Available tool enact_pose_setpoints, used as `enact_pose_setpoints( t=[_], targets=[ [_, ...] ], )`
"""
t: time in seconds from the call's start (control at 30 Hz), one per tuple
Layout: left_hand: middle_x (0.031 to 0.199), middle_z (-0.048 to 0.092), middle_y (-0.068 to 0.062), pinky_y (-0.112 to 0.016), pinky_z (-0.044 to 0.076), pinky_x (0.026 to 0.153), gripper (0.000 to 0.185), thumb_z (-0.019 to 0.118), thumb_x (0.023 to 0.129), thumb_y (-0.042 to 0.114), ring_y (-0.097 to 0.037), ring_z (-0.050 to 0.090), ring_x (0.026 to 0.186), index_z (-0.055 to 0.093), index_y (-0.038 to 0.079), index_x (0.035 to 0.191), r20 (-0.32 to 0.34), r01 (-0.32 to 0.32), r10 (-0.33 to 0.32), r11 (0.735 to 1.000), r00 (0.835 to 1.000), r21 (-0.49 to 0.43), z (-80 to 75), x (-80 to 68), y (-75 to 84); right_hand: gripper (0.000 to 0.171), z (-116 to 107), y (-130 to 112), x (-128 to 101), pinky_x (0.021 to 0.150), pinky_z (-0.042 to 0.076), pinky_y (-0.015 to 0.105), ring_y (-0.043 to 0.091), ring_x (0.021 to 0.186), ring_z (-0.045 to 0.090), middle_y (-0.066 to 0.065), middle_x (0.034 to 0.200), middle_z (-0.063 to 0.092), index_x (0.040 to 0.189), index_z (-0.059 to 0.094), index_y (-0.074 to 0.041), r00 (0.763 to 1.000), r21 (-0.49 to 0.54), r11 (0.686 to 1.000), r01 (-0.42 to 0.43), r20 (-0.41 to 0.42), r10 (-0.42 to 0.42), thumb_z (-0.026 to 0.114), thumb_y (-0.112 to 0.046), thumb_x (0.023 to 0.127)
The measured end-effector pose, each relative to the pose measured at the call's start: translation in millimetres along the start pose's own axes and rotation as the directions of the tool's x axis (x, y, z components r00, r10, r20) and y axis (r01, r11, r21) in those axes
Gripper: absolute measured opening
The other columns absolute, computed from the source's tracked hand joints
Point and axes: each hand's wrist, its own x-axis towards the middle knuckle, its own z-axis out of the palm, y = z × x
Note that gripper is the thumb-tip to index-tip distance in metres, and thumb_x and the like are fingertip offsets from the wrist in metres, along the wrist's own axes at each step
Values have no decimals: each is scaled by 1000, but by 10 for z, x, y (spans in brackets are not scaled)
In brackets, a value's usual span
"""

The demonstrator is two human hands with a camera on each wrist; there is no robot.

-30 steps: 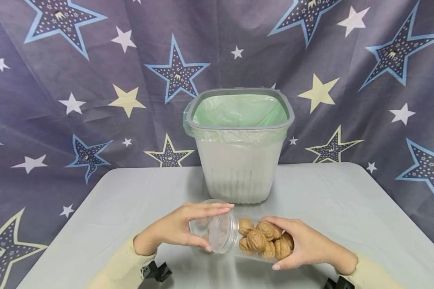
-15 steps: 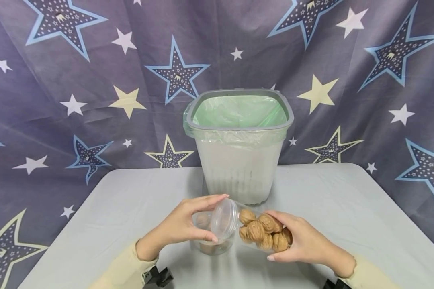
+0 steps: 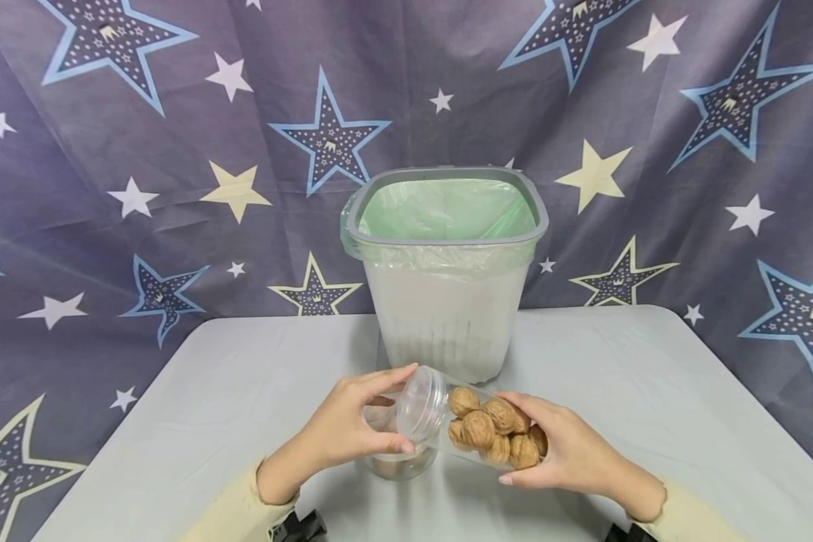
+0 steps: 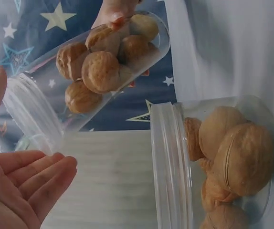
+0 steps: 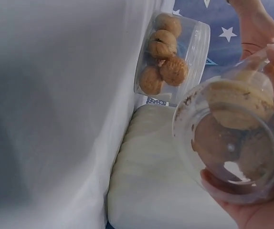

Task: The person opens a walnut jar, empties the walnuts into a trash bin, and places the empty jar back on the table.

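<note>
A clear plastic jar (image 3: 455,450) of walnuts (image 3: 478,430) lies tipped on its side between the two hands, raised above the table, lid end to the left and slightly higher. My right hand (image 3: 569,448) grips its base end, thumb low and fingers over the top. At the other end, my left hand (image 3: 342,425) spans the clear screw lid (image 3: 416,406), fingertips on its upper edge and thumb on its lower edge. Behind and below that hand stands a second lidded jar (image 3: 401,468), partly hidden; the left wrist view shows walnuts (image 4: 247,157) inside this jar too.
A whitish bin (image 3: 447,324) with a grey rim and green liner bag (image 3: 447,207) stands just beyond the jars. All stand on a table with a pale cover (image 3: 264,369). A star-patterned curtain (image 3: 406,90) hangs behind.
Both hands have lifted the tipped jar a little and moved it slightly away from the person. More of the standing jar now shows below. The left hand has turned slightly on the lid.
</note>
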Motion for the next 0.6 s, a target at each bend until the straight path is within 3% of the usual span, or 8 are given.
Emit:
enact_pose_setpoints(
  t=[0.13,0.23,0.33,0.43,0.5,0.6],
  targets=[
    [143,44,-13,-35,49,94,98,80,63,46,-27,48,126,39,6,143,51,-105,106,994,993,-20,-17,11,-42,88,-11,12,-4,88,51,32,12,103,61,-3,120,62,132,51,-10,1000,36,999,2,15,-3,85,-48,61],
    [151,33,-12,-40,37,106,101,73,66,54,-27,35,136,32,7,147,120,-212,217,976,969,-54,-70,23,-73,88,-19,20,-9,88,51,31,11,102,61,-2,119,62,132,50,-9,999,68,997,30,31,-33,86,-47,61],
    [153,27,-14,-41,29,111,100,79,67,40,-28,30,138,30,7,148,183,-356,368,929,912,-96,-132,39,-93,86,-28,29,-15,87,51,28,10,101,61,-2,118,62,132,50,-9,997,104,993,61,50,-67,86,-45,62],
    [153,26,-17,-41,29,111,95,81,69,23,-30,30,138,31,4,147,210,-486,506,862,836,-141,-167,61,-110,85,-37,38,-19,86,51,27,9,100,61,-2,117,63,131,51,-8,992,148,985,86,76,-99,86,-42,63],
    [153,26,-16,-42,28,111,91,80,71,20,-30,29,138,31,3,146,215,-528,551,835,807,-156,-174,78,-113,84,-44,38,-20,87,50,26,8,100,60,-3,118,62,131,51,-8,989,184,979,83,103,-104,86,-41,63],
    [152,28,-13,-43,26,112,88,78,73,19,-30,29,138,32,2,145,222,-558,581,814,783,-164,-174,100,-107,84,-52,34,-21,88,49,25,8,101,60,-4,119,62,132,49,-9,983,223,970,93,134,-126,87,-39,63]
  ],
)
